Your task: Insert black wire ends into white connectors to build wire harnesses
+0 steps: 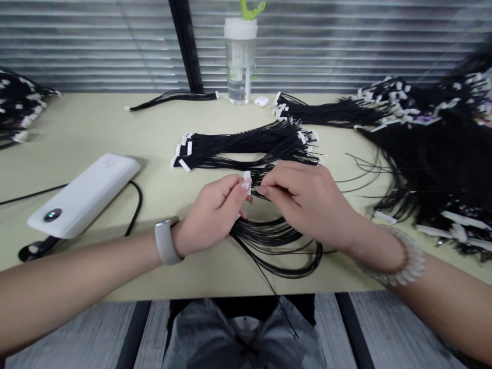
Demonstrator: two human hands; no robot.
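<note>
Between thumb and fingers, my left hand (217,212) pinches a white connector (247,177) near the middle of the table. A looped bundle of thin black wires (284,233) hangs down from it and lies on the tabletop. Just to the right, the fingertips of my right hand (307,192) are pressed together close to the connector's side, apparently on a thin black wire. The wire's end is too small to make out there. Right behind both hands lies a bunch of black wire harnesses (238,143) with white connectors at its ends.
A white power bank (84,197) with a black cable lies on the left. Large heaps of black harnesses (434,169) cover the right side; another heap (19,107) sits far left. A water bottle (240,61) and a small white case (261,101) stand at the back.
</note>
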